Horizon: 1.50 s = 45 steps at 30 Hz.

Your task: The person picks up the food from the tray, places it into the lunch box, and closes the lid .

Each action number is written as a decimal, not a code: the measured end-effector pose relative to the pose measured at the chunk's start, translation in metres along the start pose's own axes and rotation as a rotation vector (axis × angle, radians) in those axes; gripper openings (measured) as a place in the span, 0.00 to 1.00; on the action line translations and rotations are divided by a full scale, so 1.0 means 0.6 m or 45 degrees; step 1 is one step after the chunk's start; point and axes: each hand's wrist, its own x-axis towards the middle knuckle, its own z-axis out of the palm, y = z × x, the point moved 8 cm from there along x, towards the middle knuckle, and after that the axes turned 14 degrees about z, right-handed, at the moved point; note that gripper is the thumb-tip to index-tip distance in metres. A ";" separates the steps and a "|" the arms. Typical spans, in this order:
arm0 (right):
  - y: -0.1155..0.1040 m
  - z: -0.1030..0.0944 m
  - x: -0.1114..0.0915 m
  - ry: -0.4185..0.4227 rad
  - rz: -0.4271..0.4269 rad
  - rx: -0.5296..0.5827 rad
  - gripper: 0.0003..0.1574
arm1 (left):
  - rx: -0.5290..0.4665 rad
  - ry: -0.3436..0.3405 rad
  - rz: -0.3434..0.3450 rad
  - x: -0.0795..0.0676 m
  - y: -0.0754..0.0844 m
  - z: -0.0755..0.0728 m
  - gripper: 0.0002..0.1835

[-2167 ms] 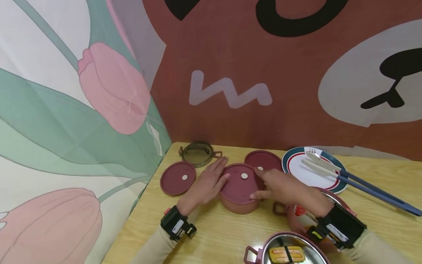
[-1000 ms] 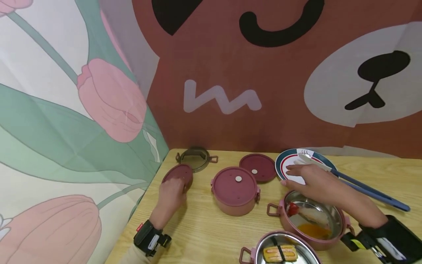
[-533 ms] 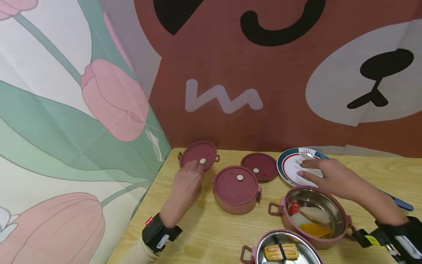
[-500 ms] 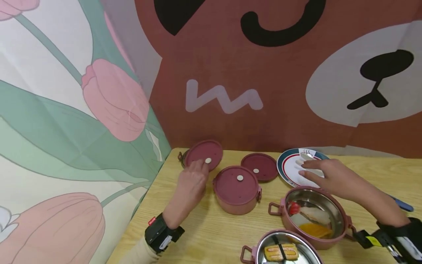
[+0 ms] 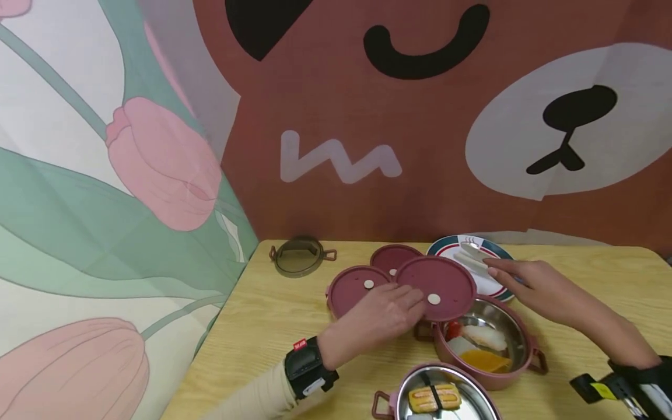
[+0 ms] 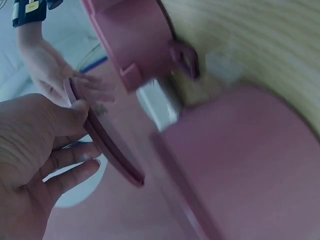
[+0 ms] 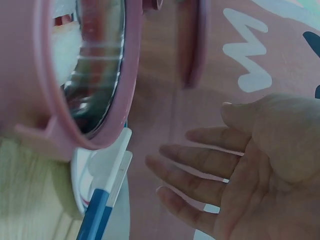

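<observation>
My left hand (image 5: 375, 315) pinches the near edge of a round maroon lid (image 5: 441, 283), held up at the back rim of the right pot (image 5: 472, 378). In the left wrist view the lid (image 6: 107, 140) appears edge-on between thumb and fingers. That pot contains a red piece, a pale piece and an orange piece of food. My right hand (image 5: 551, 294) hovers by the plate, its fingers extended and empty in the right wrist view. A covered maroon pot (image 5: 346, 291) stands left of the raised lid, partly behind my left hand.
Another maroon lid (image 5: 394, 256) lies behind the covered pot. A plate (image 5: 504, 293) bears white-tipped tongs (image 5: 472, 259) with blue handles. A steel-lined pot (image 5: 469, 388) with a banded yellow food piece stands in front. A brown see-through two-handled piece (image 5: 299, 259) lies back left.
My left hand has let go of the covered pot, picked up the left lid and carried it right, to the food pot. My right hand has moved from the covered pot to the plate.
</observation>
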 end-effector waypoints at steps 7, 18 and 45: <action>0.016 0.019 -0.018 -0.067 0.026 0.064 0.34 | -0.173 -0.073 0.114 0.028 0.032 0.028 0.10; 0.029 0.048 -0.043 -0.206 0.024 0.058 0.41 | -0.397 -0.130 0.214 0.054 0.054 0.033 0.13; 0.039 0.058 -0.083 -0.133 -0.035 0.018 0.61 | -0.789 0.002 0.147 0.056 0.034 0.047 0.14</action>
